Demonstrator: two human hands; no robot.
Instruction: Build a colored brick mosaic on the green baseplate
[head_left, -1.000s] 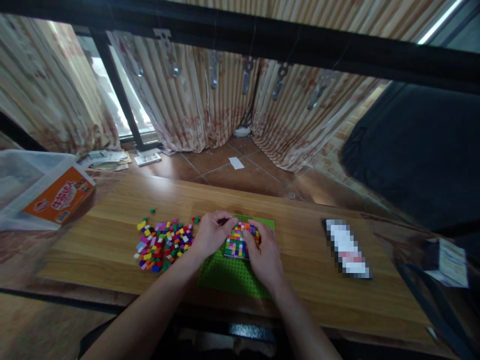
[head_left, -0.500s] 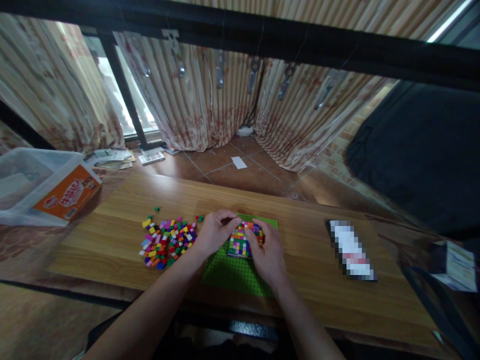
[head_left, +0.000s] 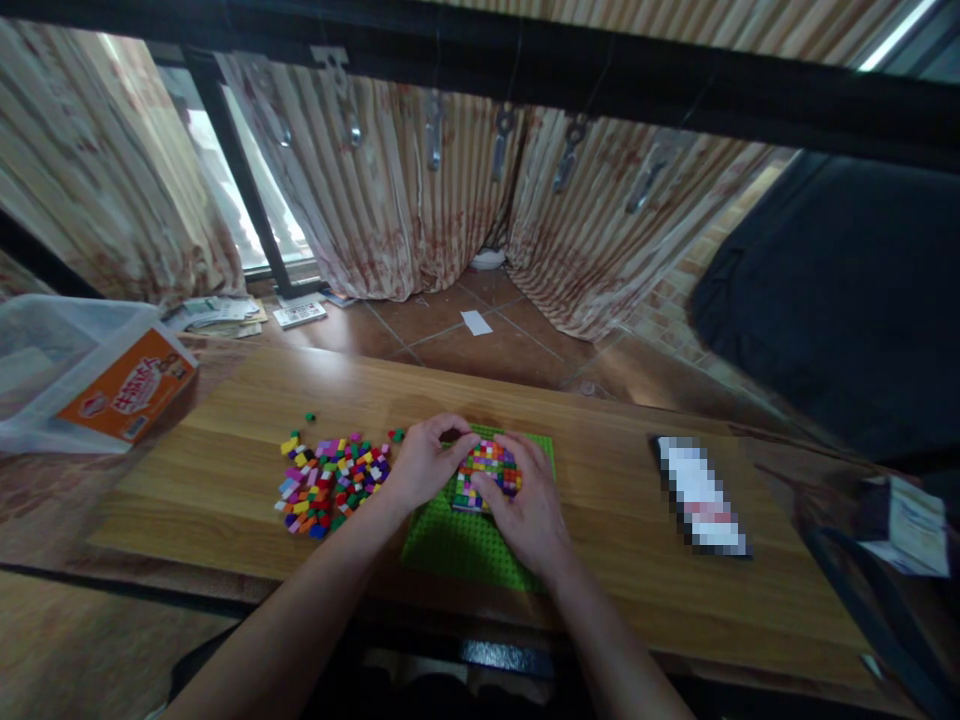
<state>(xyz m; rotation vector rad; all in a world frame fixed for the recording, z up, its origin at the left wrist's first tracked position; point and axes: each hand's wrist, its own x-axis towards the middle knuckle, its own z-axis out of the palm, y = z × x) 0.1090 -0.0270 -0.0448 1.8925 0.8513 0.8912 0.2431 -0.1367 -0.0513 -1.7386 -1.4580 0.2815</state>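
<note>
Just below the middle of the frame, the person's two bare hands meet over a small panel of many-coloured bricks, set in the upper part of a green studded baseplate on a wooden worktop. The left hand comes in from the lower left, its thumb and forefinger drawn narrowly together at the panel's upper left corner; from where I stand I can't tell whether a tiny brick sits between those fingers. The right hand holds the panel from the right, thumb laid over its lower face and the other fingers curved round its far right edge, so part of it is covered.

Left of the centre, near the left forearm, loose bricks lie heaped in yellow, red, purple, green, white and blue, with one green brick lying apart above them. Over at the left edge stands a clear plastic bin with an orange label. On the right of the worktop is a flat, dark-edged object whose surface is too blurred to make out.

A dark bar crosses the top of the frame, metal clips hanging below it in front of striped curtains, and a white slip of paper lies on the tiled floor beyond the worktop.
</note>
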